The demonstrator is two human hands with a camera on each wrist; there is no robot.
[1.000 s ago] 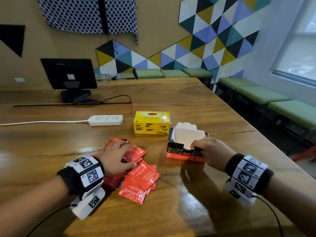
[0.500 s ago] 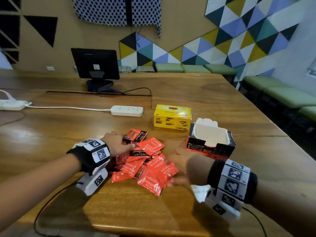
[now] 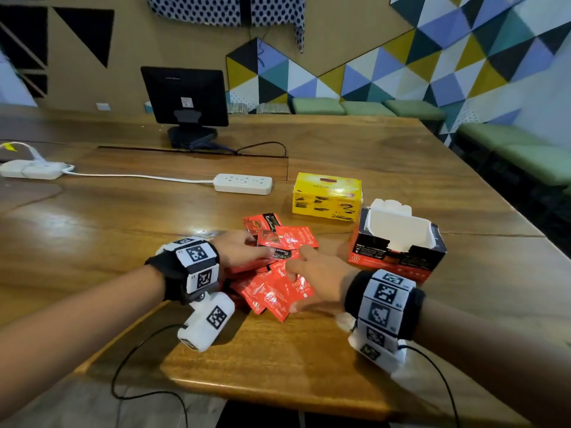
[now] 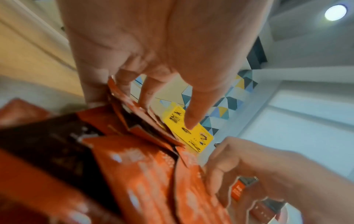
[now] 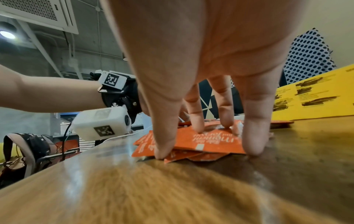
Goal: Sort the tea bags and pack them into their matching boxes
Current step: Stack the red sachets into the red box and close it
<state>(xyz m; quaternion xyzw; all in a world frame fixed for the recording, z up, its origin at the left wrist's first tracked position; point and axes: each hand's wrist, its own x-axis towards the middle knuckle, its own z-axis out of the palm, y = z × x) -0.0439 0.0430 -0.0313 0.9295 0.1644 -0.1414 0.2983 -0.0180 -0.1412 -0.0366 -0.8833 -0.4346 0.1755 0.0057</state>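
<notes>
Right hand (image 3: 318, 279) moved onto sachets (image 3: 278, 291), fingers (image 5: 252, 121) flat, left hand's (image 3: 238, 248) fingers (image 4: 193, 109) unclear, red box (image 3: 398, 261) open, yellow box (image 3: 326, 196) closed

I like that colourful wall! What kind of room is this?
Probably an office meeting room or lounge, not a home: a long wooden table with a monitor and power strip, green cushioned benches along the sides, and a wall of coloured triangles.
</notes>
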